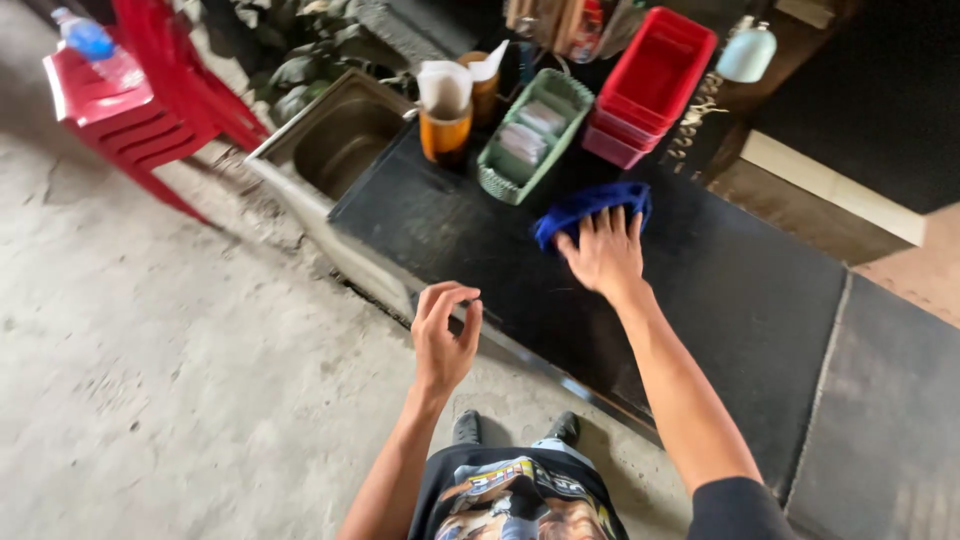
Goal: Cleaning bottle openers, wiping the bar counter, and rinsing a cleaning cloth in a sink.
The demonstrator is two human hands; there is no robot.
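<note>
My right hand (604, 253) lies flat with spread fingers on a blue cloth (590, 205), pressing it against the black countertop (720, 290). My left hand (444, 335) hovers at the counter's front edge with its fingers loosely curled, and nothing is in it. The cloth is bunched under my right fingers and sticks out beyond them toward the back of the counter.
Behind the cloth stand a green basket (530, 140), stacked red bins (650, 85), and an amber jar with paper (446, 120). A metal sink (335, 140) sits at the counter's left end. Red plastic chairs (150, 100) hold a water bottle (95, 45). Concrete floor lies left.
</note>
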